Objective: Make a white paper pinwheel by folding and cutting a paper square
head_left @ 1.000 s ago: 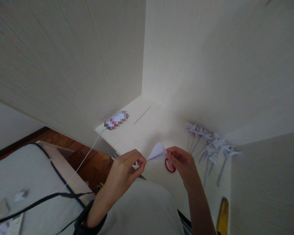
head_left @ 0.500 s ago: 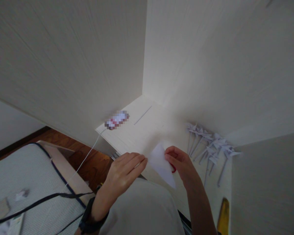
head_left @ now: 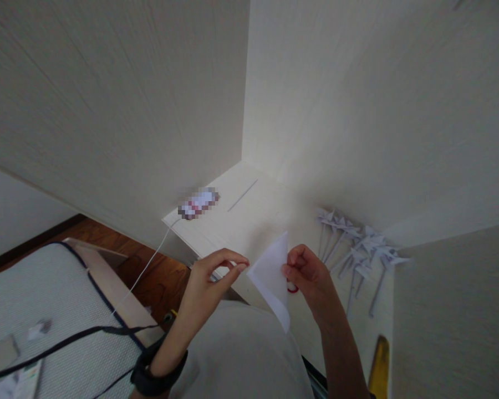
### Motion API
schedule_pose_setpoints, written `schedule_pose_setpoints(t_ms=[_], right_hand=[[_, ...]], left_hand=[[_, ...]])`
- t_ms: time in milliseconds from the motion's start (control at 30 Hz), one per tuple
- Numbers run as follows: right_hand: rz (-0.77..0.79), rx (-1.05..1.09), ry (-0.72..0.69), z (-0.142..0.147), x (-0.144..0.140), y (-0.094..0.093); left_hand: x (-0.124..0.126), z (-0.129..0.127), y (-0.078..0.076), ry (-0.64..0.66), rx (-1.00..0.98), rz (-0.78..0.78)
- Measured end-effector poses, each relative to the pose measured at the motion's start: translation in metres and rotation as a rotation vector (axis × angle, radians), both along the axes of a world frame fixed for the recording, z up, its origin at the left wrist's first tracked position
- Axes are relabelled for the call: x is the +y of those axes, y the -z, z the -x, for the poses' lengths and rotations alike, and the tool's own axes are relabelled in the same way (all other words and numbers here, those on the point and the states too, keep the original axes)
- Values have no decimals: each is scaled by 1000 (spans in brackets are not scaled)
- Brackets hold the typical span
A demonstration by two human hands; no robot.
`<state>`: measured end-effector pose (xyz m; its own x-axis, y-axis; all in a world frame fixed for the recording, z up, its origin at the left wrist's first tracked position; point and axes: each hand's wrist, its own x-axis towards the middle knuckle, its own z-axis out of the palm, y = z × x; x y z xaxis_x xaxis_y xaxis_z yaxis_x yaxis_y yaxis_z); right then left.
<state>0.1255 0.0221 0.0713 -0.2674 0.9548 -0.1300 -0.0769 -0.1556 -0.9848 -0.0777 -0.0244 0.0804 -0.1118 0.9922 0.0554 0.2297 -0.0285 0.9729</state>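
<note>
Head view: right hand (head_left: 311, 277) is pinching one edge of a white folded paper triangle (head_left: 274, 280) between thumb and fingers, so the sheet is hanging point-down over the lap, in the air between both hands. Left hand (head_left: 210, 280) is sitting just beside the paper's left corner, thumb and forefinger nearly closed; whether the tips are gripping or only touching that corner, cannot tell. The paper is being kept up off the white wooden table (head_left: 249, 221), probably to leave both faces free for handling. Count: one sheet.

A small red ring-shaped loop (head_left: 292, 288) is peeking out under the right hand on the table; what it is, unclear. One showing.

Further right, a cluster of white folded-paper pinwheels on thin sticks (head_left: 357, 244) is lying flat against the cabinet wall, heads overlapping; roughly eight, exact count not readable.

A yellow flat tool handle (head_left: 378, 360) is lying at the near right edge: one.

Far left on the table, one blurred-out small object (head_left: 198, 203) with one white cable (head_left: 149, 263) running off the edge toward the floor.
</note>
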Motion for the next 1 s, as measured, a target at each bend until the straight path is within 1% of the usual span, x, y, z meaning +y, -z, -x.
schedule_pose_setpoints(t_ms=[33,100,200,333,467,667,767,900,1000], right_hand=[[-12,-8,-1,1,-1,-2],[-52,-44,1,1,-1,-4],[-160,-129,39,1,-3,-5],[-254,-234,48,-3,-6,0],[-322,-263,34,-5,-8,3],[-410,-301,40,-6,-7,0],[-448,-324,32,-6,-8,-2],[-475,-326,34,-5,-9,-3],[-438,-314,47,-4,-9,-1]], left_hand=[[1,0,0,21,-74,75],[1,-1,0,62,-186,176],[1,-1,1,88,-263,235],[-1,-2,-3,91,-301,263],[-1,-2,-5,54,-313,300],[0,-3,-7,16,-297,270],[0,-4,-9,12,-276,292],[1,-5,-9,-16,-290,333],[2,-5,-9,-30,-354,342]])
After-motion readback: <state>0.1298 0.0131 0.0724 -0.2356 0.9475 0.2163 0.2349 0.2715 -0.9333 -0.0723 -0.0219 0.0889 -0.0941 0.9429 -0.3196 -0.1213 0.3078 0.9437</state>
